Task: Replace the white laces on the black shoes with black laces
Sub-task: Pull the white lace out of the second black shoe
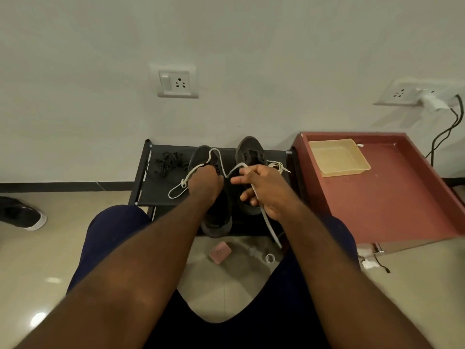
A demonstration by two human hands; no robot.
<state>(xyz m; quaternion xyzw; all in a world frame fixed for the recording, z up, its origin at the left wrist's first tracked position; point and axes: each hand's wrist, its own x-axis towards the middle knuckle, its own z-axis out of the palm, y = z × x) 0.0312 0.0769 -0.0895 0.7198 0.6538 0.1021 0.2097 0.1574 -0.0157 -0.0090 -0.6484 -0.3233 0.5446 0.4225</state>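
Matt black cloth shoes (216, 222), flat white woven lace (268, 222), glossy floor tiles (37, 260), smooth plastic tray (338, 157)

Three black shoes (216, 222), two white laces (218, 157), one black-lace bundle (167, 162), one yellow tray (348, 171), two sockets (177, 83).

At frame centre my left hand (205, 183) curls over the nearer black shoe (216, 222), fingers hidden, perhaps gripping the white lace (218, 157). Just right, my right hand (264, 192) holds the lace's free end. Black laces (167, 162) lie left of centre.
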